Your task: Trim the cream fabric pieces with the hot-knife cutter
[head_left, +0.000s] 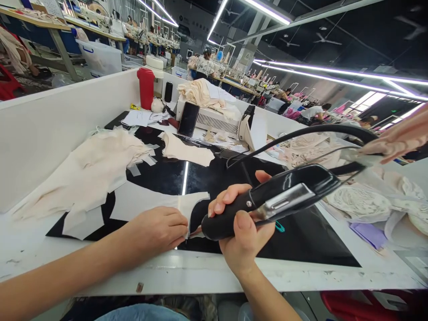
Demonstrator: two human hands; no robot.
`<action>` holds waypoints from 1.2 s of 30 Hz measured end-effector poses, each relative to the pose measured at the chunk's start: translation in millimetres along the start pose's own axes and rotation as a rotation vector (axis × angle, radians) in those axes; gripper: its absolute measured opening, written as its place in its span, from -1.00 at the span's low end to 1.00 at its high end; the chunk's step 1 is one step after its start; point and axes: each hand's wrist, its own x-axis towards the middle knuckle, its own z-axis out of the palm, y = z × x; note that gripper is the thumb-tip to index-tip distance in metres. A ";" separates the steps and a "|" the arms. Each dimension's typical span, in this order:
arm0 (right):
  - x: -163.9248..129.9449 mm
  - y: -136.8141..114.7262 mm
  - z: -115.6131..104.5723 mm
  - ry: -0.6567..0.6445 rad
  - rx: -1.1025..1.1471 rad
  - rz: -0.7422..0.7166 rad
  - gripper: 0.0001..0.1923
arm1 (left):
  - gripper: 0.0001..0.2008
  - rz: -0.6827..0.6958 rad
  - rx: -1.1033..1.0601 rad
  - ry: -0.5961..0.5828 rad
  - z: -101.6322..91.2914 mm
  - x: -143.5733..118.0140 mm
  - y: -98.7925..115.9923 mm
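Note:
My right hand (pixel 242 223) is wrapped round a black corded handheld tool (pixel 281 191) with a silver lever along its side, my thumb near the lever. The tool's narrow tip points left and down, at the right edge of a pale fabric piece (pixel 143 200). Whether the tip touches the fabric is hard to see. Fingers together, my left hand (pixel 160 229) pinches that piece by its near right corner. The piece lies on a glossy black board (pixel 301 240). To the left is a heap of cream fabric pieces (pixel 103 156); farther back lies a small cream stack (pixel 187 150).
A black cable (pixel 321 129) arches from the tool to the right. Behind stand a phone (pixel 189 119), a white vented box (pixel 217 124) bearing cloth, and a red cup (pixel 146 88). Fabric piles (pixel 361 198) and a purple cloth (pixel 369 234) lie right. A low white wall (pixel 67 138) borders the left.

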 end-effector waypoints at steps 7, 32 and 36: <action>-1.9 2.2 -0.1 0.000 -0.003 0.011 -0.47 | -0.81 -0.001 -0.035 0.026 1.0 -1.3 -2.5; -4.2 2.5 1.6 -0.001 -0.105 -0.001 -0.51 | -0.90 -0.136 -0.020 0.040 -2.4 7.9 -2.2; -4.2 2.6 1.3 0.000 -0.121 -0.004 -0.51 | -0.88 -0.073 -0.028 0.062 -2.4 4.3 -1.4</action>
